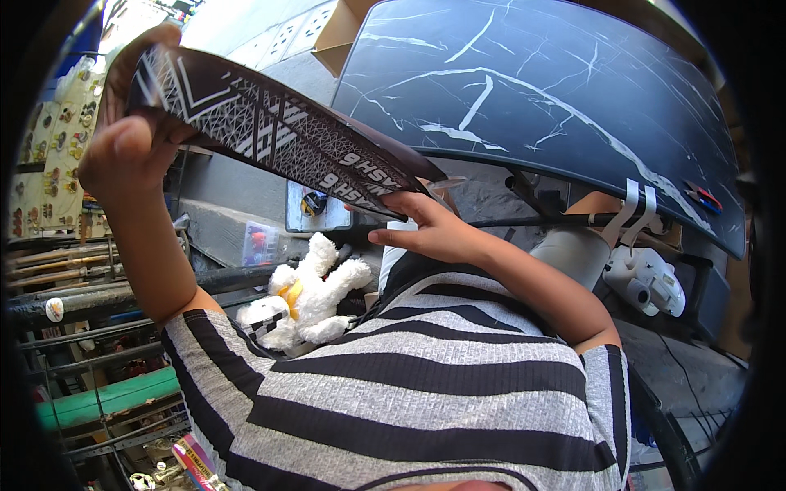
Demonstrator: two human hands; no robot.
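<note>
A long dark printed sheet [270, 123] with white geometric patterns and lettering stretches in front of me, tilted down from left to right. My left hand [131, 147] is raised and grips its upper left end, thumb on the near side and fingers partly hidden behind. At the lower right end, my right hand [426, 225] pinches the edge, its thumb below and its fingers against the printed face. The sheet's far side is mostly hidden.
A black marble-patterned table [540, 90] fills the far right, with small red and blue items [702, 198] near its edge. A white plush toy [307, 295] lies by my left side. White tray [327, 219], metal racks [82, 303] at left, and a white rounded device [645, 281] below the table.
</note>
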